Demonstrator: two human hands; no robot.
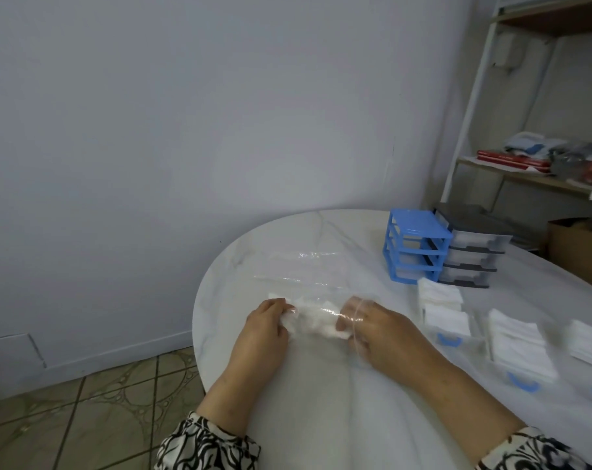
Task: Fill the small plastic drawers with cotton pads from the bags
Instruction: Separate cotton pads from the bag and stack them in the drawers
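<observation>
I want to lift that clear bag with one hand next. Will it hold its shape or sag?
Probably sag. The clear plastic bag lies wrinkled and flat on the table, so it looks thin and floppy. The cotton pads bunched between the left hand and right hand look light, and would likely slide toward the low end. The glossy film may be slippery.

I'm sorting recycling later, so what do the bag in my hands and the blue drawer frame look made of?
Bag: thin clear plastic film, glossy, judging by its wrinkles and glare. Blue drawer frame: apparently rigid moulded plastic, smooth, uniformly coloured, slightly shiny.
</observation>
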